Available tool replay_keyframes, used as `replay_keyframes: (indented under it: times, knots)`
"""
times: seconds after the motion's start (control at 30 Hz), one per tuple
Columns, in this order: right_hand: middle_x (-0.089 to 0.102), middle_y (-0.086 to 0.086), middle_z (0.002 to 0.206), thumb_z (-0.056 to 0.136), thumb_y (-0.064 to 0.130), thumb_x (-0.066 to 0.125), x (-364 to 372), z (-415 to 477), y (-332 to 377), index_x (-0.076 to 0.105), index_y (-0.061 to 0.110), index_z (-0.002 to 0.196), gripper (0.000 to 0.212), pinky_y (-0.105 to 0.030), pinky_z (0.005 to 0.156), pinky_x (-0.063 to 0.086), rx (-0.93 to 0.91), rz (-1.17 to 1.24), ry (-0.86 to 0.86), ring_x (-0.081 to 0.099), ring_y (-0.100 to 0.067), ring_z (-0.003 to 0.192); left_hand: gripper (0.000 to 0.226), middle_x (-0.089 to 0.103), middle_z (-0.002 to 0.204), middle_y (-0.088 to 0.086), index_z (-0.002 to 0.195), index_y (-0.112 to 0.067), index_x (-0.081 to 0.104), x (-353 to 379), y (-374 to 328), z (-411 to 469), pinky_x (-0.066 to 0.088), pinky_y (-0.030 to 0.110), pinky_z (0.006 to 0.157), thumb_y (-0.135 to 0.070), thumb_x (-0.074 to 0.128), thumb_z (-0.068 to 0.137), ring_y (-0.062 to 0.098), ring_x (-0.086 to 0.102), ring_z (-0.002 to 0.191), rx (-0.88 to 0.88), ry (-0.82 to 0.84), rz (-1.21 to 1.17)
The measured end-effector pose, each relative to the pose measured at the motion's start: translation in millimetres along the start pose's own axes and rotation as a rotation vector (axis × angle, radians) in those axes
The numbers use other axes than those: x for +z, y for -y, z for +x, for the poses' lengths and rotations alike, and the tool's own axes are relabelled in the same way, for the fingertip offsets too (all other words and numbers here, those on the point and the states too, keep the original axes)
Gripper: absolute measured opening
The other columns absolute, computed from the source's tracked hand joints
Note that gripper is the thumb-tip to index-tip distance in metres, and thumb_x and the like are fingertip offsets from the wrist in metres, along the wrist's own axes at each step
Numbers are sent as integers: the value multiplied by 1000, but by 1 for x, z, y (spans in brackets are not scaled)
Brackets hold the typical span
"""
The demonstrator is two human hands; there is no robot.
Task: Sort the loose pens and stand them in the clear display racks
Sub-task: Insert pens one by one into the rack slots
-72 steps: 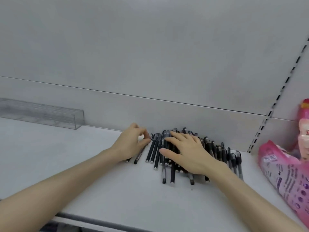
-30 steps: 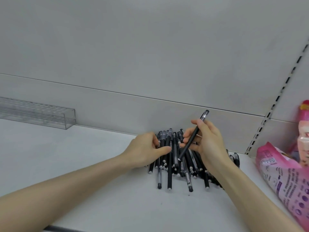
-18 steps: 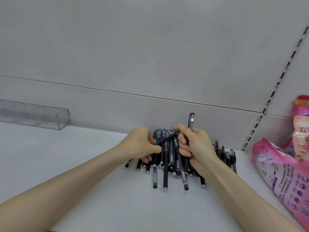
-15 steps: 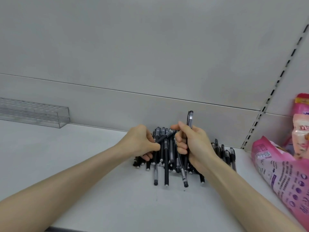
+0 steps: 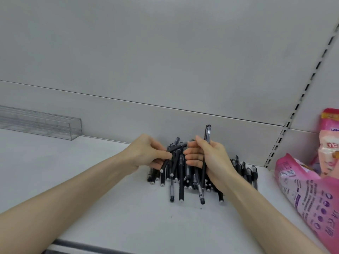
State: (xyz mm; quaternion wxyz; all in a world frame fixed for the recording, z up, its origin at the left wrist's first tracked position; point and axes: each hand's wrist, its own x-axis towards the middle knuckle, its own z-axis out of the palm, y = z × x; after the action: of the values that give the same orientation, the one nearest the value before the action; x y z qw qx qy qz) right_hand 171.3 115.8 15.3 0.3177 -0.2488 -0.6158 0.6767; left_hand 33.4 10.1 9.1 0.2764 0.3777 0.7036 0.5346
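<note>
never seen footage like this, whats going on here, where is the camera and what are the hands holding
There is no machine here. These are a person's two bare arms, filmed by a wide-angle camera worn on their head that looks forward and down, so the arms reach in from the bottom edge. On the white shelf lies a pile of black pens. The right hand grips an upright pen. The left hand pinches a tilted pen above the pile. At the far left, against the back wall, stands a clear display rack; no pens show in it. Pink packets lean at the right edge.
</note>
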Motion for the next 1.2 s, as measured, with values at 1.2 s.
replay_keyframes:
  times: [1.2]
  knots:
    - [47, -2, 63, 101, 17, 41, 10, 4, 3, 48, 8, 95, 13, -40, 72, 58, -91, 458, 128, 53, -16, 59, 24, 65, 64, -4, 75, -12, 73, -3, -2, -7, 48, 20, 62, -36, 75, 77, 6, 58, 61, 158, -2, 195]
